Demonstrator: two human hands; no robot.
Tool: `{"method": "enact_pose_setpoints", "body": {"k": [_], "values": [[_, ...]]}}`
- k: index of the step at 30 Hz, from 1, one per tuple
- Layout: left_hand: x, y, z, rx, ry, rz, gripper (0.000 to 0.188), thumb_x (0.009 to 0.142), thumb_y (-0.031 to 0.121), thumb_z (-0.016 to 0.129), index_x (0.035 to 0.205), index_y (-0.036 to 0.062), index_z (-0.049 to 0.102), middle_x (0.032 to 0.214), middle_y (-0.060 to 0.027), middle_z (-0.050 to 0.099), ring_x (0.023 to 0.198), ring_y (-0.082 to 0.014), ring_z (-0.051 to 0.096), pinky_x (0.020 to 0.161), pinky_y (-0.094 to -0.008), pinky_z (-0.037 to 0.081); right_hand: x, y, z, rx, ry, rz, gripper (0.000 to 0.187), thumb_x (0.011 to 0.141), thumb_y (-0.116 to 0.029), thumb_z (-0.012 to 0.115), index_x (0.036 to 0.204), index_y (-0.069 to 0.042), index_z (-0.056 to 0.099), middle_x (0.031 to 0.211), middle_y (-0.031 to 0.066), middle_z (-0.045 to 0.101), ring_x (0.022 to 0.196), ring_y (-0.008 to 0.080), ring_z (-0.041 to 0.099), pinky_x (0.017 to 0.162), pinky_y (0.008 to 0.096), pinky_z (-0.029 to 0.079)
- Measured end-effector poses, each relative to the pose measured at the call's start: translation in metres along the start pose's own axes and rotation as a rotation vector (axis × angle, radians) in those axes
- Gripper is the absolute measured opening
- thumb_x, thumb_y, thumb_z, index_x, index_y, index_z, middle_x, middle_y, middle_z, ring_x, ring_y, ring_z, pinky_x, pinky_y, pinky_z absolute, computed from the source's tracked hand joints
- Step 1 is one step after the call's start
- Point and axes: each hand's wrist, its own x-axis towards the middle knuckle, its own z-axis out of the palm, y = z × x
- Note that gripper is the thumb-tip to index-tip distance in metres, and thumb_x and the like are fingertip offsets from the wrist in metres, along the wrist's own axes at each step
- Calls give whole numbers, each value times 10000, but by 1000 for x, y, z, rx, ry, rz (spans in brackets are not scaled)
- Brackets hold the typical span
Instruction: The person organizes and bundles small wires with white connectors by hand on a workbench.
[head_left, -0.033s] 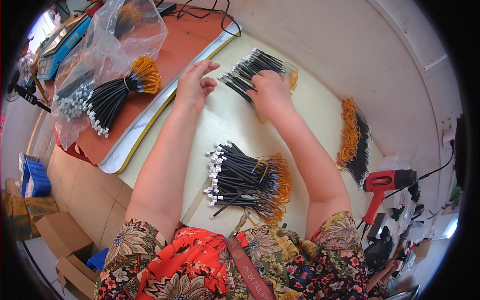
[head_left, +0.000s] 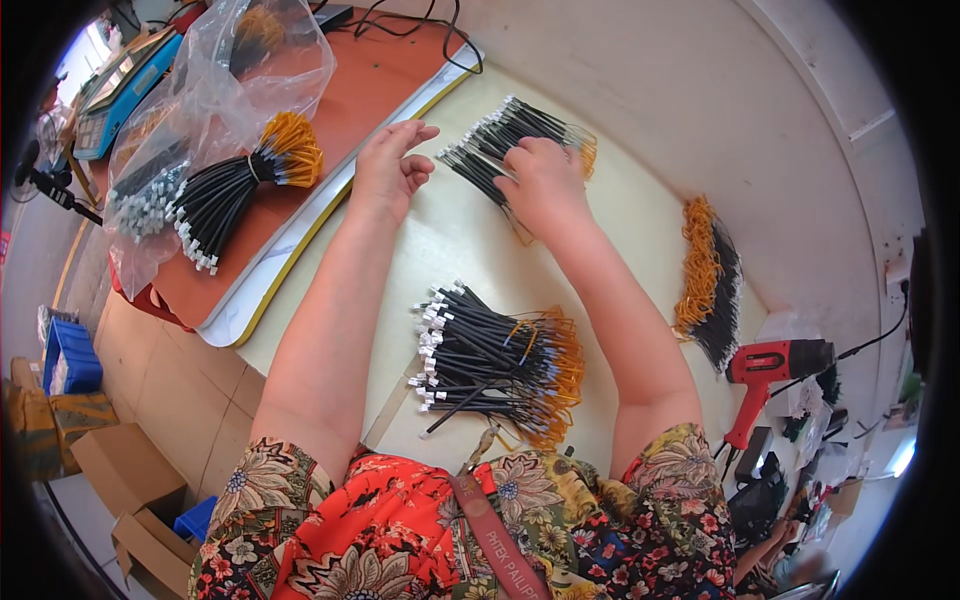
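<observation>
My right hand [head_left: 546, 186] is palm down with its fingers curled onto a row of short black cables [head_left: 475, 170] with white plug ends and orange wire loops. Its fingertips are partly hidden, and the cables run beneath it. To the left, my left hand [head_left: 388, 165] hovers by the white plugs, holding nothing, its fingers apart and loosely bent. Nearer my body lies a large cable bundle [head_left: 490, 350], white plugs facing left and orange loops facing right.
Another cable pile [head_left: 708, 280] lies at the right beside a red heat gun [head_left: 765, 375]. On the red-brown mat [head_left: 385, 65] at the left are a tied cable bundle [head_left: 225, 190], a clear plastic bag [head_left: 185, 110] and a blue scale [head_left: 125, 90]. Cardboard boxes [head_left: 125, 465] stand below.
My right hand has shifted very slightly over the cables. My left hand and the cable bundles stay where they were.
</observation>
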Motion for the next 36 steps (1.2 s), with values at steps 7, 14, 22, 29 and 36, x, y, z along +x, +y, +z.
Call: {"method": "enact_pose_setpoints", "body": {"k": [7,14,22,29,36], "values": [[-1,-1,-4,3,12,18,172,876,216,540,971,72,547,992,-81,625,536,-96,539,477,-195,421,-43,-21,-66,560,-711,-168,190,772,-161,604,907,-32,637,834,151,620,832,322,585,756,386,463],[-1,-1,-1,19,-24,11,199,879,217,534,996,57,539,982,-96,630,533,-93,529,485,-193,413,-62,-41,-63,431,-714,-234,96,747,-105,574,790,-30,616,717,161,606,726,341,589,679,426,468],[-6,2,4,49,-144,13,228,876,226,540,1018,48,537,965,-118,632,535,-87,524,481,-192,395,-69,-40,-76,270,-562,-104,95,775,-105,535,754,-51,610,625,169,568,642,374,565,602,464,449],[-11,3,9,79,-286,-15,256,871,233,547,1035,36,546,961,-128,624,510,-83,499,449,-182,378,-61,-29,-72,826,-492,225,112,821,-100,585,846,9,579,721,89,634,662,162,616,646,297,480],[-27,4,21,134,-718,-122,290,903,239,533,1082,12,551,980,-127,609,552,-83,537,485,-191,446,-30,-6,-62,1320,-419,521,120,831,-106,604,853,2,559,700,48,618,616,90,578,569,223,463]]}}
